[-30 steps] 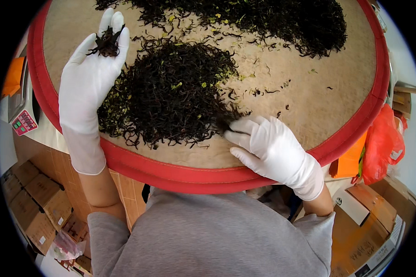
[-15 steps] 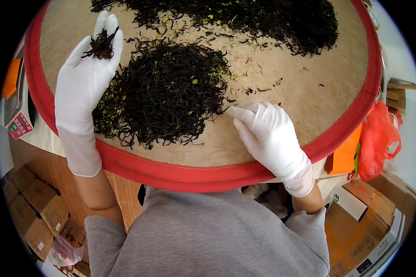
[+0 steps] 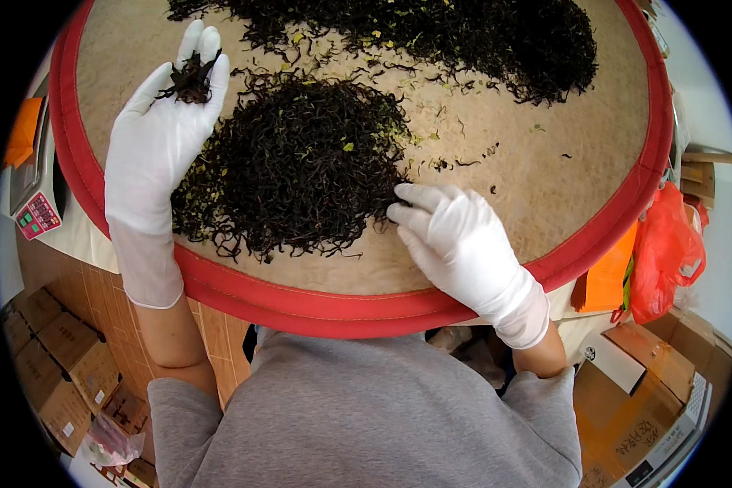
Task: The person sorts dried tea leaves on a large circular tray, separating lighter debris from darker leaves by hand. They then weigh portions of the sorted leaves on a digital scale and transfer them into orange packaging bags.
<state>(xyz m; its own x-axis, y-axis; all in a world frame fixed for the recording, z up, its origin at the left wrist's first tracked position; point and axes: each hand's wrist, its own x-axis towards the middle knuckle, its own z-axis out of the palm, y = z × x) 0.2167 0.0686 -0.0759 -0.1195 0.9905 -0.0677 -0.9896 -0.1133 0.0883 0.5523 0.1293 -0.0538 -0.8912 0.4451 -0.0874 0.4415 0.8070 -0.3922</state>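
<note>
A mound of dark, twisted dried tea leaves (image 3: pixel 301 175) with yellow-green bits lies on a round, tan, cloth-covered tray (image 3: pixel 545 183) with a red rim. My left hand (image 3: pixel 159 134), in a white glove, is palm up left of the mound. A small clump of dark tea leaves (image 3: pixel 190 79) rests on its raised, slightly curled fingers. At the mound's lower right edge, my white-gloved right hand (image 3: pixel 455 244) reaches in with bent fingers, somewhat apart. Its fingertips touch or nearly touch the outer leaves; nothing shows between them.
A larger heap of tea leaves (image 3: pixel 464 41) spreads across the far side, with loose scraps between. Left stands a scale (image 3: pixel 37 211) with an orange packet (image 3: pixel 24 130). At right hangs a red plastic bag (image 3: pixel 667 252). Cardboard boxes (image 3: pixel 65 366) stand on the floor at left.
My right hand has moved slightly left to the mound's edge, and its fingers have parted. My left hand, still carrying the clump, has shifted a little to the right in the picture.
</note>
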